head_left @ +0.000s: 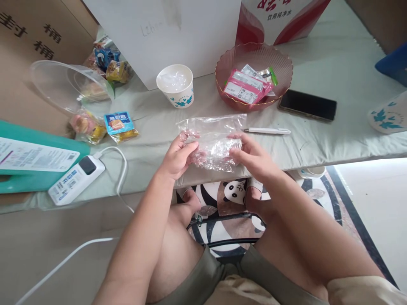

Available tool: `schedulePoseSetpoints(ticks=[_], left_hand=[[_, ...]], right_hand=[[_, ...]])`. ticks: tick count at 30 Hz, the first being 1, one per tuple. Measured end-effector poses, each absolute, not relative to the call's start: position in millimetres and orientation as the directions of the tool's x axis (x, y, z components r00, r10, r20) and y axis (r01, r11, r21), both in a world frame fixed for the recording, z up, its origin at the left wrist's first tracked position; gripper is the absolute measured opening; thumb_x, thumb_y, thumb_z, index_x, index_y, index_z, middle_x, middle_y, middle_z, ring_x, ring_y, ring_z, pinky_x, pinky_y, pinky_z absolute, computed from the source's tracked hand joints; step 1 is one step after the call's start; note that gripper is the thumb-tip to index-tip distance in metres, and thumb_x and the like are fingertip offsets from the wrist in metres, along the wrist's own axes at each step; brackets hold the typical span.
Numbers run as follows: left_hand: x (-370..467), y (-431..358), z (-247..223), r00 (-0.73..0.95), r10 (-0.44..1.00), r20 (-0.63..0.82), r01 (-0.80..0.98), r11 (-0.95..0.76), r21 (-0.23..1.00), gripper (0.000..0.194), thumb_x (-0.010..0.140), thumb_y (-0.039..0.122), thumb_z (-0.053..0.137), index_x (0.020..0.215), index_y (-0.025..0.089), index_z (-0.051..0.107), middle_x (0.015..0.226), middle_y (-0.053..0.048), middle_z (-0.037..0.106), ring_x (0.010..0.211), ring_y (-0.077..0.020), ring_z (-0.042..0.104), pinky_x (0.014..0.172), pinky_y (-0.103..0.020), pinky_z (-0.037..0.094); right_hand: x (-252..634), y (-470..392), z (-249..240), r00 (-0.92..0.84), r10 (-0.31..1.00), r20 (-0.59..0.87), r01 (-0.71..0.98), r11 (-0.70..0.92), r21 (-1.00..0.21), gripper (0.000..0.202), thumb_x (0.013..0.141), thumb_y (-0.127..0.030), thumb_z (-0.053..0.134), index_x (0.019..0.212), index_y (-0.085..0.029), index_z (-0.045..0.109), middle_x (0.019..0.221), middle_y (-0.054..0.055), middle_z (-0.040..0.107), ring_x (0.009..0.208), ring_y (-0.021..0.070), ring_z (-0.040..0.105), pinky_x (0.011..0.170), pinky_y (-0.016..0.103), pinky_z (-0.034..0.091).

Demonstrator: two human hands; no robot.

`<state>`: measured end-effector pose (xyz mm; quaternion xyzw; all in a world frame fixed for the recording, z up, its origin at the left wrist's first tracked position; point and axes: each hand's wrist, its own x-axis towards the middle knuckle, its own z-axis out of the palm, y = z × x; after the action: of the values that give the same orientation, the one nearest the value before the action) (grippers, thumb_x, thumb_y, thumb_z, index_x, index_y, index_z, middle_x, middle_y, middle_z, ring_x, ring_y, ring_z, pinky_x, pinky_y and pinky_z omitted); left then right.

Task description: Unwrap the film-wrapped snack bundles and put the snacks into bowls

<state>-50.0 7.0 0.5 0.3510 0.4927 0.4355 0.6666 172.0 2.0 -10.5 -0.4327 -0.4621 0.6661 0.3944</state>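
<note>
A clear, crinkled plastic bag [213, 142] is stretched between my two hands above the front edge of the cloth-covered surface. My left hand [179, 156] pinches its left side, thumb on top and fingers beneath the film. On the other side my right hand [252, 154] grips the bag between thumb and fingers. Whether anything is inside the bag I cannot tell. Just beyond it stands a paper cup [176, 87] with blue leaf print and clear, shiny plastic inside. A white pen [267, 131] lies to the right of the bag.
Behind the pen is a pink ribbed bowl [224, 91] holding pink packets, with a black phone [308, 105] beside it. To the left are wrapped snacks [119, 126], a clear tipped container [60, 82], a white power bank [78, 180] with a cable, and a green jug [38, 156].
</note>
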Motion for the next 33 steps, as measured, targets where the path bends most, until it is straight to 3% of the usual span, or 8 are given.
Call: schedulePoseSetpoints(ticks=[7,12,17,21,24,27,30,33], left_hand=[[-47.1,8.1,-0.7,0.103,0.930,-0.353,-0.206,0.368,0.907,0.035,0.067,0.032,0.084,0.091,0.023,0.060,0.051,0.009,0.055,0.039,-0.0122,0.055,0.035,-0.020,0.041],[-53.1,11.2,3.6,0.133,0.946,-0.297,-0.310,0.324,0.894,0.021,0.068,0.033,0.076,0.077,0.020,0.063,0.052,0.004,0.056,0.040,-0.0114,0.054,0.038,-0.022,0.044],[-60.3,22.5,-8.8,0.047,0.939,-0.340,-0.221,0.342,0.913,0.030,0.077,0.048,0.066,0.072,0.019,0.058,0.063,-0.001,0.058,0.052,-0.0135,0.058,0.049,-0.026,0.048],[-56.2,25.7,-26.5,-0.421,0.901,0.104,0.164,-0.037,0.986,0.023,0.070,0.022,0.074,0.082,0.021,0.055,0.075,0.003,0.056,0.064,-0.0100,0.056,0.062,-0.023,0.048],[-44.0,15.5,-29.3,-0.344,0.872,0.348,0.333,-0.233,0.914,0.019,0.080,0.032,0.072,0.089,0.021,0.059,0.088,-0.002,0.063,0.085,-0.0149,0.063,0.082,-0.029,0.053],[-26.6,0.9,-23.4,-0.037,0.985,0.166,0.176,-0.157,0.972,0.044,0.074,0.043,0.081,0.108,0.021,0.065,0.119,-0.009,0.070,0.114,-0.0231,0.065,0.100,-0.036,0.052],[-12.9,-6.8,-14.6,0.226,0.970,-0.085,-0.078,0.105,0.991,0.049,0.074,0.045,0.082,0.114,0.020,0.067,0.115,-0.010,0.073,0.107,-0.0232,0.069,0.092,-0.034,0.055],[-9.3,-6.0,-6.6,0.218,0.963,-0.160,-0.184,0.202,0.962,0.032,0.078,0.036,0.079,0.104,0.019,0.071,0.100,-0.005,0.075,0.091,-0.0179,0.068,0.084,-0.029,0.054]], right_hand=[[166.2,3.1,-11.0,-0.257,0.937,-0.236,-0.217,-0.294,-0.931,0.030,0.078,-0.028,0.062,0.108,-0.028,0.059,0.053,-0.011,0.046,0.049,0.0112,0.050,0.052,0.025,0.040],[171.7,6.6,-9.0,-0.240,0.951,-0.193,-0.310,-0.264,-0.913,0.015,0.075,-0.036,0.061,0.081,-0.022,0.063,0.067,-0.002,0.055,0.056,0.0103,0.049,0.053,0.026,0.041],[175.8,5.9,-10.3,-0.118,0.970,-0.211,-0.118,-0.225,-0.967,0.026,0.080,-0.046,0.065,0.082,-0.022,0.057,0.066,-0.003,0.052,0.056,0.0103,0.045,0.053,0.025,0.037],[172.1,5.7,-13.9,0.045,0.972,-0.229,-0.002,-0.229,-0.973,0.042,0.069,-0.030,0.075,0.104,-0.026,0.052,0.067,-0.008,0.052,0.056,0.0103,0.042,0.054,0.024,0.031],[167.0,4.2,-14.7,0.013,0.979,-0.201,-0.038,-0.201,-0.979,0.026,0.073,-0.033,0.072,0.084,-0.023,0.051,0.068,-0.006,0.050,0.059,0.0092,0.041,0.057,0.025,0.030],[161.7,-1.1,-13.7,-0.138,0.976,-0.168,-0.240,-0.197,-0.950,0.032,0.076,-0.041,0.073,0.079,-0.023,0.046,0.067,-0.006,0.049,0.059,0.0096,0.042,0.059,0.025,0.033],[159.3,-6.9,-12.4,-0.238,0.960,-0.149,-0.338,-0.225,-0.914,0.039,0.079,-0.051,0.075,0.082,-0.024,0.047,0.066,-0.006,0.047,0.058,0.0109,0.042,0.060,0.027,0.037],[161.8,-9.9,-11.6,-0.118,0.991,-0.057,-0.191,-0.079,-0.978,0.035,0.081,-0.050,0.077,0.088,-0.025,0.054,0.082,-0.001,0.058,0.072,0.0142,0.053,0.068,0.029,0.045]])
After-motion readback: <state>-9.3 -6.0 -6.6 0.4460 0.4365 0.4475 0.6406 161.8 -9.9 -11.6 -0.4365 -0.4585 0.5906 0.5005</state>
